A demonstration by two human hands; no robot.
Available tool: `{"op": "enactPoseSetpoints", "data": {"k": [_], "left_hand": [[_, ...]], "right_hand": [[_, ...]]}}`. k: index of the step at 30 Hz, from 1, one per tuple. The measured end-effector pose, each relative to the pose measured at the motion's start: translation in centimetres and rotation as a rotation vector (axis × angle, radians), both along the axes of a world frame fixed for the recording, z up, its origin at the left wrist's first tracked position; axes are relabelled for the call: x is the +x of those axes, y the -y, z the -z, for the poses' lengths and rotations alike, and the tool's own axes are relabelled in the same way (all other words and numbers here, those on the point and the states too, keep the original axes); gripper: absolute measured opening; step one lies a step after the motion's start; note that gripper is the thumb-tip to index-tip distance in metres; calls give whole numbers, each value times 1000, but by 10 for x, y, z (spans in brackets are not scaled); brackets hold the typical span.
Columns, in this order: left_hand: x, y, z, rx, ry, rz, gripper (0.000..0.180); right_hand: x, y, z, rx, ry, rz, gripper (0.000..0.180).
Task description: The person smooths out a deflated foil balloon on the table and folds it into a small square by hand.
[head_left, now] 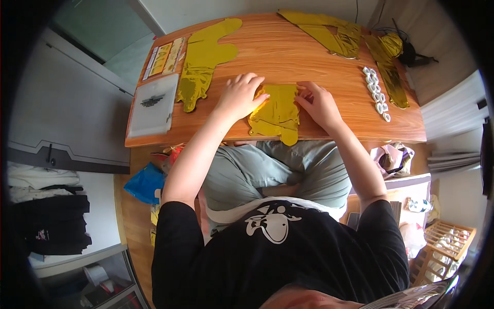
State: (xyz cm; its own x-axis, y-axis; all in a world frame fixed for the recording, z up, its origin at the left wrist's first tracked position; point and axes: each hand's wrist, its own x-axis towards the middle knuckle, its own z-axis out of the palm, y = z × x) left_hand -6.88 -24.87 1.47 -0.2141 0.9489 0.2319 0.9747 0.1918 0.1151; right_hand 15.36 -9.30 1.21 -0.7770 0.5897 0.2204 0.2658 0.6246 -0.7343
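Observation:
A flat gold foil balloon (280, 105), folded into a rough rectangle, lies at the near edge of the table. One rounded tab of it hangs past that edge. My left hand (239, 97) rests at its left side, thumb on the foil and fingers stretched apart from the thumb. At the upper right corner of the foil, my right hand (320, 105) has its fingers curled in, thumb and fingers closing on the edge. The underside of the foil and part of the right fingertips are hidden.
On the wooden table (309, 67) lie more flat gold foil balloons: one (203, 54) left, one (329, 33) far, one (388, 72) right. White rings (375, 92) lie in rows at right. A clear plastic case (153, 108) and a printed card (163, 59) lie at left.

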Motion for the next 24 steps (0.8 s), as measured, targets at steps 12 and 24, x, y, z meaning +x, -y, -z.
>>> {"op": "enactPoseSetpoints", "data": {"k": [12, 24], "left_hand": [[-3, -38, 30, -43, 74, 431, 50], [-6, -42, 48, 125, -12, 470, 54]], "right_hand": [[4, -31, 6, 516, -23, -291, 20], [-18, -49, 6, 892, -114, -479, 24]]}}
